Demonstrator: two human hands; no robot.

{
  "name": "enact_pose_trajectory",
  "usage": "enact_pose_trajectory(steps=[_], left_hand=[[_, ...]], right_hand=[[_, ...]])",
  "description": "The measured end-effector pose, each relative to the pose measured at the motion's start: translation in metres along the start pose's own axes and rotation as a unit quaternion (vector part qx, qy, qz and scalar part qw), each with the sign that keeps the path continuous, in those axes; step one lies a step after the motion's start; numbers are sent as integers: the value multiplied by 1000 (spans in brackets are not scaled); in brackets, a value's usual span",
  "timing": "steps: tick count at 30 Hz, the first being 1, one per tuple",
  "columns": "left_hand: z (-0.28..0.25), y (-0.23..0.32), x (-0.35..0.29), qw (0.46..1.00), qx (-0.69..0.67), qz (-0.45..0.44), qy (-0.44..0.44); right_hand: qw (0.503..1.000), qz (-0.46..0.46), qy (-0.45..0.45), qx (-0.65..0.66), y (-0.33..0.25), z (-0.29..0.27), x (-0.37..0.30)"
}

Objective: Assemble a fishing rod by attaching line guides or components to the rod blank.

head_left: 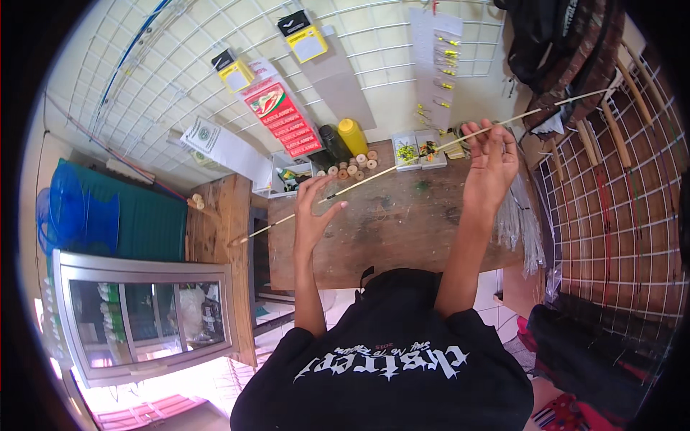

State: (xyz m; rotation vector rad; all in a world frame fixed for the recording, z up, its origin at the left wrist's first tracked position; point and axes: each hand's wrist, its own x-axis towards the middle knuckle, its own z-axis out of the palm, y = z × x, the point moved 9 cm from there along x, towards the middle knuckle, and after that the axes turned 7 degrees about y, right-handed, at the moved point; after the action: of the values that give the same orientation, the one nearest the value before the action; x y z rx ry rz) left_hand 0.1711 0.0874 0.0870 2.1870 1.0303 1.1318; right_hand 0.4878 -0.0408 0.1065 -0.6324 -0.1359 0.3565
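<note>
A long, thin pale rod [381, 173] with dark bands slants across the view, low at the left and high at the right. My right hand [491, 161] is closed on it with the fingertips, above the table's right side. Lower on the rod, my left hand [310, 208] has its thumb and fingers spread, with the rod crossing the gap between them. Part of the rod is hidden behind that hand, so contact there is unclear. Below lies a worn wooden table [424, 208].
Wooden spools [352, 169], a yellow bottle [352, 135], a dark bottle [333, 146] and a white tray of small bright pieces [408, 152] stand along the back. Wire grids [381, 43] carry hanging packets. A glass-fronted cabinet [144, 269] is at left; rods hang at right.
</note>
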Motion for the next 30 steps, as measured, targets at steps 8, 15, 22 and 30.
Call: enact_pose_trajectory(steps=[8, 15, 22, 30], left_hand=[[-18, -75, -36, 988, -6, -151, 31], [-18, -77, -33, 991, -13, -128, 33], [-14, -82, -30, 989, -51, -136, 1], [-36, -101, -40, 991, 5, -131, -37]], right_hand=[[1000, -9, 8, -28, -1, -6, 4], [997, -72, 25, -28, -25, -21, 31], [996, -82, 35, 0, -40, -34, 62], [994, -94, 48, -2, -44, -34, 66]])
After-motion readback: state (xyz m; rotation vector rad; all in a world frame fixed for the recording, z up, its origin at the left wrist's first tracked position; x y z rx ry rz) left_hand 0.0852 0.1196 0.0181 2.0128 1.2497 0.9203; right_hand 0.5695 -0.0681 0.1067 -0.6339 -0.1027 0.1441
